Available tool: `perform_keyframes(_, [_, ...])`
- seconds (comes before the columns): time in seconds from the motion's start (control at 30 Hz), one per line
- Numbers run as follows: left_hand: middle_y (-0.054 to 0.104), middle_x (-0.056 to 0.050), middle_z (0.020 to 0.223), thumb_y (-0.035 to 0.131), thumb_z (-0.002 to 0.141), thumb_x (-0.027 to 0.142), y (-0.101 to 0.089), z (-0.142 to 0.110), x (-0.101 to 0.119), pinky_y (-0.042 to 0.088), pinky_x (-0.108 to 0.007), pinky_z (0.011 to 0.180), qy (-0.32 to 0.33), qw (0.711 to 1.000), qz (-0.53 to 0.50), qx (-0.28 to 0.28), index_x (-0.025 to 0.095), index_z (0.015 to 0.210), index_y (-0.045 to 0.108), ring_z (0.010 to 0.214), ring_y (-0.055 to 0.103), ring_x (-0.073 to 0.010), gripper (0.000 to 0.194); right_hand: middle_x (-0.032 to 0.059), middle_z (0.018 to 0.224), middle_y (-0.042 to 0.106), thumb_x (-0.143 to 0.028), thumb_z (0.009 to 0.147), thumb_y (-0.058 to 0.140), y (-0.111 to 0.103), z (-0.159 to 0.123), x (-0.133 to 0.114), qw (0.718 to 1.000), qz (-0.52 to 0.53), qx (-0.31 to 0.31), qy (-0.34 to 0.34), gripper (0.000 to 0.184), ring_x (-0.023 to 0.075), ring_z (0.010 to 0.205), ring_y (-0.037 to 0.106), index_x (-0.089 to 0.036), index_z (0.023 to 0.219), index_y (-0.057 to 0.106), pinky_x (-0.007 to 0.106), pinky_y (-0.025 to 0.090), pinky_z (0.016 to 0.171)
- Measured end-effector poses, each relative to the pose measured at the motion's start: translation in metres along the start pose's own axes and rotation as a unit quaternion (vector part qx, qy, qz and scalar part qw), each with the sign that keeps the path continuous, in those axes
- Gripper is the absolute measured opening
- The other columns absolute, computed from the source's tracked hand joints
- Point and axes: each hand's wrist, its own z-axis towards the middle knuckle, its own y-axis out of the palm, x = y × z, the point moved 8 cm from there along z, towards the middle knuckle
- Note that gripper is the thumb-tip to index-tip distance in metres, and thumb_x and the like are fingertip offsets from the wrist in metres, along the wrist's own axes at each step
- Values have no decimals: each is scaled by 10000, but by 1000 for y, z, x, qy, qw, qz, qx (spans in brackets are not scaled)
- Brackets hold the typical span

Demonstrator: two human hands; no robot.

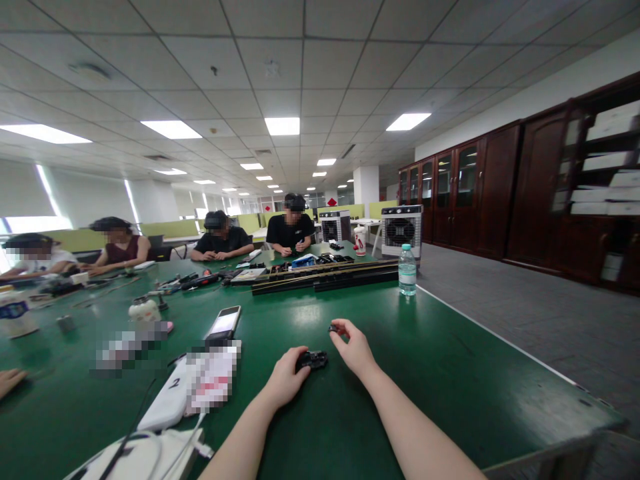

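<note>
My left hand (289, 375) is closed around the near end of a small black part with an uneven, mechanical-looking surface (315, 361), low over the green tabletop (410, 373). Whether that part rests on the table I cannot tell. To its right and a little farther off, my right hand (353, 343) pinches a tiny dark piece (333, 328) between thumb and fingertips. That piece is too small to name. The two hands are apart, with a short gap between the black part and the right fingers.
A water bottle (407, 270) stands near the table's right edge. Long black rails (325, 279) lie across the far side. Left are a phone (225, 323), a white power bank (167, 393) and cables. Several people sit around the table; another person's hand (11, 381) shows far left.
</note>
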Motion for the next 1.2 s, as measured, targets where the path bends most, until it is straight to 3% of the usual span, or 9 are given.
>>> perform_keyframes(0.53, [600,-102,1195,559,763,176,0,1,0,400,-353,1012,3,1000,-4,2,169,1181,550,1122,555,-227,418,45,864,701,-349,757,576,4,-3,-2,998,-44,-31,10,207,192,831,636,-205,884,655,350,488,813])
perform_keyframes(0.87, [606,-105,1175,565,758,166,-1,1,2,410,-354,998,11,1000,4,1,160,1166,555,1097,562,-223,408,32,808,693,-248,713,607,27,-10,-3,991,-57,-124,7,203,176,778,636,-184,896,669,317,506,766])
perform_keyframes(1.2, [618,-80,1154,582,761,160,-2,-1,5,421,-334,984,15,1000,0,3,189,1155,563,1082,566,-210,396,27,927,711,-221,721,618,34,-18,-13,986,-46,-158,-3,212,212,922,629,-238,915,702,376,475,885])
